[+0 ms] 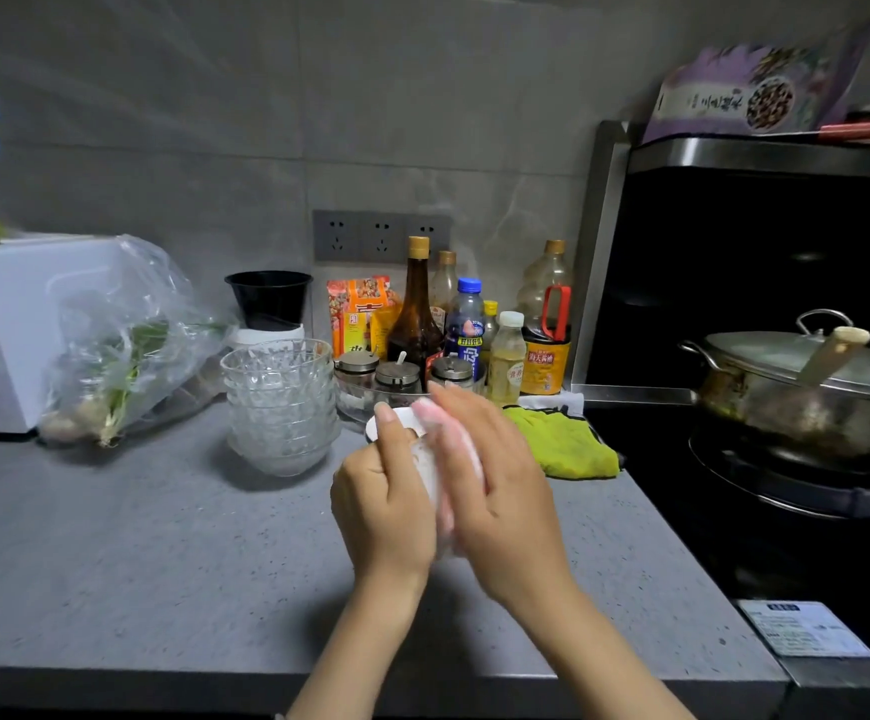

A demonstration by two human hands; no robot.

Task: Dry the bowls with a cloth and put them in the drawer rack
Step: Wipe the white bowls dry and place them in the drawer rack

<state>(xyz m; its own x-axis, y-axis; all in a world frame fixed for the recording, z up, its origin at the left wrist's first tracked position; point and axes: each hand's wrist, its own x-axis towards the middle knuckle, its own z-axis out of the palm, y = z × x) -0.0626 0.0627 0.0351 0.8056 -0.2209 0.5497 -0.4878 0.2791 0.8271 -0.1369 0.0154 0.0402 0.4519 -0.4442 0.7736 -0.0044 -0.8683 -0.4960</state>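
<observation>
My left hand (383, 504) grips a small white bowl (396, 420) above the grey counter, fingers curled round its rim. My right hand (495, 485) presses a pale pink cloth (443, 459) against the bowl; the hand is blurred and most of the cloth is hidden beneath it. A stack of several clear glass bowls (282, 402) stands on the counter just left of my hands. No drawer rack is in view.
A yellow-green cloth (562, 441) lies by the stove edge. Sauce bottles and spice jars (469, 335) crowd the wall behind my hands. A bagged bunch of greens (126, 345) leans on a white appliance (1, 330). A lidded wok (807, 387) sits on the stove.
</observation>
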